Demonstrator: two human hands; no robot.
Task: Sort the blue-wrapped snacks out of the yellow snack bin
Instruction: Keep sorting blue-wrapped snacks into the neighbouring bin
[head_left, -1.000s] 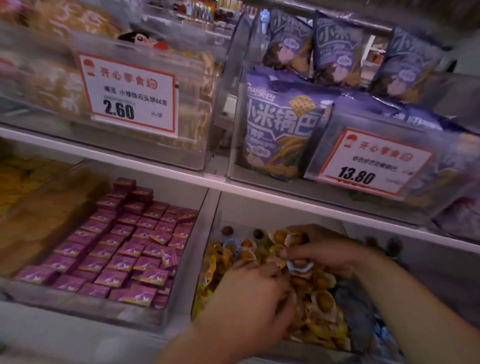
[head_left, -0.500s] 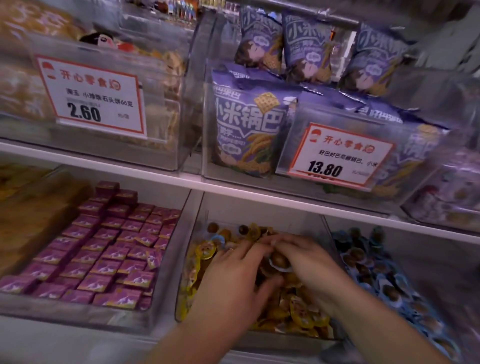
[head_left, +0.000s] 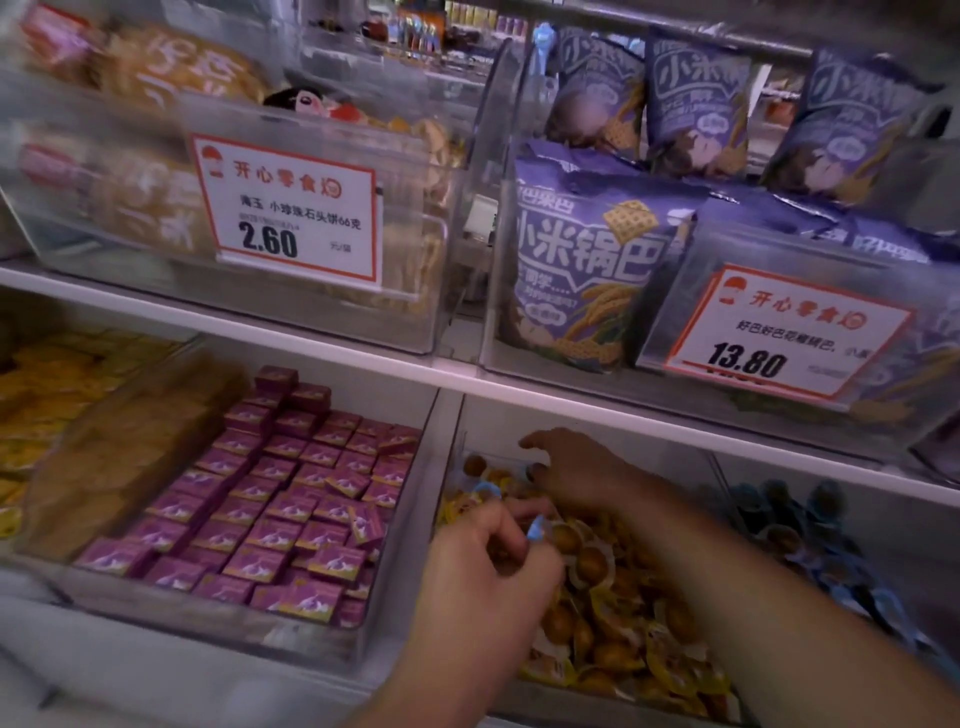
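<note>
The clear bin (head_left: 451, 470) on the lower shelf is heaped with yellow-wrapped round snacks (head_left: 618, 631). My left hand (head_left: 480, 571) hovers over the bin's front left with its fingers curled, pinching a blue-wrapped snack (head_left: 537, 531) at the fingertips. My right hand (head_left: 579, 470) reaches over the heap to the back of the bin, index finger stretched out and fingers resting on the snacks; I see nothing held in it. Another blue-wrapped snack (head_left: 485, 488) lies among the yellow ones at the back left. To the right, the neighbouring bin holds blue-wrapped snacks (head_left: 779, 525).
Left of the yellow bin is a clear bin of small purple boxes (head_left: 291, 499). The white shelf edge (head_left: 363, 358) runs just above the bins. Above it stand purple snack bags (head_left: 587, 260) and price tags (head_left: 291, 213).
My left hand drew back toward the bin's front and now pinches a blue-wrapped snack. My right hand moved from the middle of the heap toward the back of the bin.
</note>
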